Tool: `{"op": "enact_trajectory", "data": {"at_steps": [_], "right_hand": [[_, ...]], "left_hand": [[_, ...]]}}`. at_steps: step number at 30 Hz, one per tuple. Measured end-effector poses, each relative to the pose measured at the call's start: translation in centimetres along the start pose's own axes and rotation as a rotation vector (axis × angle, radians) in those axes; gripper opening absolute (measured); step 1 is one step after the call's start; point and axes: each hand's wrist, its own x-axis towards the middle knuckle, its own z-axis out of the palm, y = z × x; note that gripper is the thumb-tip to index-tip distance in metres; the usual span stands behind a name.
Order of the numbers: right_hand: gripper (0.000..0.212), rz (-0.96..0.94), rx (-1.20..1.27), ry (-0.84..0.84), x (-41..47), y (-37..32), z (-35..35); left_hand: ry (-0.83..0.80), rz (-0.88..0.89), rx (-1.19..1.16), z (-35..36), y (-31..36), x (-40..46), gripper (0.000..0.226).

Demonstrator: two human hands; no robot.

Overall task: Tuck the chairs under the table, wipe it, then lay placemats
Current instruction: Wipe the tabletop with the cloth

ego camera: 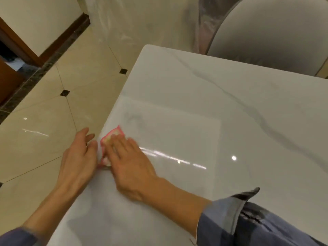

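Both my hands are at the table [221, 107] edge: my right hand [129, 162] presses the pink-edged cloth [111, 137] flat with straight fingers, my left hand [79, 155] waits open just off the rim. I judge I'm mid-wipe; next, sweep the cloth across the far surface.

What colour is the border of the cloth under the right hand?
Pink; the cloth has a pale yellowish middle. The head view shows it at the table edge.

left grip [79, 155] flat, right grip [129, 160] flat
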Motion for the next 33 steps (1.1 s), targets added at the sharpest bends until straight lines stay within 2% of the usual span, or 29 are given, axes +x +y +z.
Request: {"op": "enact_trajectory", "data": {"at_steps": [3, 5, 8, 10, 13, 15, 18, 20, 22, 24, 29, 31, 33], "right_hand": [[0.073, -0.209, -0.089, -0.128, -6.7, -3.8, 1.6], [0.068, -0.255, -0.215, -0.204, -9.5, -4.1, 1.6], [0.063, -0.217, -0.249, -0.106, -11.6, -1.0, 0.7], [0.064, -0.040, -0.223, 0.026, -12.7, 2.6, -0.7], [0.059, 0.363, -0.246, 0.231, -14.1, 9.3, -4.1], [0.054, 0.563, -0.223, 0.320, -14.0, 12.5, -6.4], [0.049, 0.690, -0.261, 0.363, -11.9, 14.4, -7.3], [0.052, 0.723, -0.274, 0.361, -10.1, 14.0, -6.6], [0.054, 0.658, -0.255, 0.328, -8.6, 12.3, -5.4], [0.054, 0.517, -0.248, 0.271, -7.9, 9.3, -3.3], [0.061, 0.139, 0.001, 0.168, -11.3, -4.5, 3.8], [0.053, 0.001, 0.091, 0.060, -13.8, -10.1, 5.7], [0.056, -0.096, 0.031, -0.076, -15.3, -13.0, 6.9]], "left_hand": [[-0.088, -0.013, 0.049, 0.1, 0.7, -0.9, 0.049], [-0.099, 0.011, 0.089, 0.4, 1.1, -1.8, 0.047], [-0.077, 0.054, 0.116, 0.9, 0.7, -2.6, 0.037], [-0.081, 0.066, 0.102, 1.1, 0.2, -2.9, 0.035], [-0.081, 0.091, 0.113, 0.8, -1.0, -3.6, 0.034], [-0.071, 0.079, 0.153, 0.3, -2.2, -4.2, 0.037], [-0.071, 0.034, 0.176, -0.3, -3.4, -5.6, 0.048], [-0.079, 0.008, 0.171, -0.6, -4.1, -6.8, 0.046], [-0.060, -0.014, 0.177, -1.0, -4.8, -8.0, 0.046], [-0.041, -0.052, 0.211, -1.4, -5.7, -8.8, 0.047], [-0.045, -0.080, 0.245, -3.1, -6.8, -10.6, 0.055], [-0.049, -0.052, 0.257, -3.5, -6.4, -11.1, 0.053], [-0.067, -0.026, 0.266, -3.6, -5.7, -11.6, 0.045]]}}
